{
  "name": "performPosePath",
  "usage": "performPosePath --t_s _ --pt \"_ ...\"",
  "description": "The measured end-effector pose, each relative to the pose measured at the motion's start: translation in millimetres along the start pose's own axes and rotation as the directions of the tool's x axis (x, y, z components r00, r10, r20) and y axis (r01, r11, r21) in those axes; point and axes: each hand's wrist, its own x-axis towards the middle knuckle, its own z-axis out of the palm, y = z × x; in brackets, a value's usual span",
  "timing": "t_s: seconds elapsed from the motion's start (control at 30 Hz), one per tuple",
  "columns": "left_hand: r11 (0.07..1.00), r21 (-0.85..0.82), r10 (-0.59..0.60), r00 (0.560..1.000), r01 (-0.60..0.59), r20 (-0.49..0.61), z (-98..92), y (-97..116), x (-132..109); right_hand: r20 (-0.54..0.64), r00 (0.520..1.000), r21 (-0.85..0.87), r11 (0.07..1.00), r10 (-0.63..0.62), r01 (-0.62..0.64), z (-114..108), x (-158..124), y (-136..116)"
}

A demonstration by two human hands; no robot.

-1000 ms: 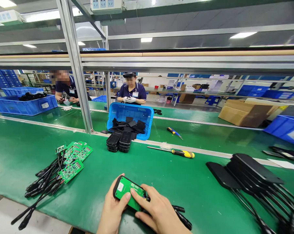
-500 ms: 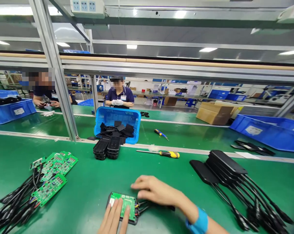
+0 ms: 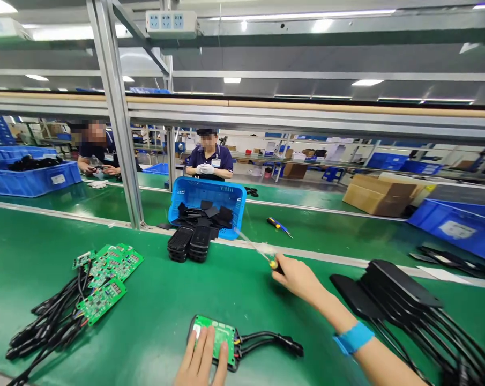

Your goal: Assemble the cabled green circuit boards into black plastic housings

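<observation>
Left hand (image 3: 204, 356) rests flat, fingers slightly spread, over green circuit board (image 3: 228, 333) in black casing (image 3: 234, 368), near edge of worktop (image 3: 154, 311). Right hand (image 3: 300, 280) grips screwdriver (image 3: 273, 264), shaft blurred. Risk: snagged cables (image 3: 266, 338) could drag board askew; careless tip could scratch it.

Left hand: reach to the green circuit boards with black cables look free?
Probably yes: nothing visible stands between the left hand and the green circuit boards on the green tabletop, though its fingers rest on the green board in a black case.
</observation>
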Motion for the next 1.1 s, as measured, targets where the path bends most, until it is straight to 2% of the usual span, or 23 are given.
performPosePath --t_s 0.07,0.17,0.2,0.27,0.3,0.37,0.47,0.57,0.63,0.7,0.77,0.83,1.0,1.1 --pt "0.999 -0.006 0.051 0.994 -0.051 0.092 -4.1 -1.8 -3.5 -0.049 0.998 0.092 0.995 -0.027 0.032 -9.2 -18.5 -25.9" --pt "0.997 -0.077 -0.013 0.982 0.028 0.189 -5.7 0.6 -7.7 -0.156 0.985 0.290 0.949 -0.079 0.122 -5.8 -46.0 -67.5" --pt "0.993 -0.104 -0.040 0.977 0.063 0.208 -5.3 2.6 -8.7 -0.232 0.965 0.407 0.889 -0.120 0.209 -0.5 -53.0 -79.7" --pt "0.984 -0.154 -0.057 0.972 0.094 0.227 -4.9 6.6 -9.8 -0.332 0.924 0.529 0.773 -0.190 0.349 11.2 -62.0 -98.4" --pt "0.980 -0.169 -0.059 0.971 0.101 0.233 -5.5 7.7 -9.7 -0.353 0.910 0.555 0.735 -0.218 0.391 15.2 -64.2 -104.5" --pt "0.977 -0.182 -0.066 0.965 0.115 0.255 -9.5 6.7 -7.4 -0.342 0.905 0.558 0.721 -0.252 0.411 15.9 -67.5 -111.1" --pt "0.968 -0.235 -0.023 0.962 0.090 0.273 -22.8 -2.7 -0.3 -0.373 0.894 0.580 0.690 -0.248 0.433 5.1 -79.7 -113.4" --pt "0.919 -0.389 0.026 0.971 0.069 0.236 -37.6 -14.6 6.9 -0.463 0.832 0.568 0.619 -0.304 0.542 4.2 -100.9 -116.4" --pt "0.886 -0.449 -0.001 0.970 0.113 0.242 -43.8 -19.6 9.8 -0.447 0.806 0.541 0.600 -0.387 0.589 12.4 -110.1 -118.7" --pt "0.882 -0.453 -0.014 0.967 0.132 0.254 -46.4 -21.6 12.2 -0.342 0.848 0.518 0.672 -0.404 0.529 19.7 -107.8 -117.1" --pt "0.894 -0.435 0.004 0.967 0.111 0.256 -47.1 -22.2 16.5 -0.247 0.917 0.479 0.784 -0.313 0.396 19.8 -93.2 -107.7" --pt "0.908 -0.407 0.018 0.962 0.098 0.272 -48.1 -24.1 24.4 -0.197 0.961 0.405 0.876 -0.196 0.262 14.5 -70.7 -89.3" --pt "0.894 -0.419 0.024 0.914 0.162 0.404 -54.0 -49.7 53.1 -0.062 0.997 0.240 0.968 -0.053 0.067 13.7 -24.7 -31.5" --pt "0.821 -0.553 0.124 0.900 0.144 0.419 -54.6 -73.2 64.1 -0.005 0.999 0.196 0.980 -0.037 0.037 20.9 -22.7 -20.7"
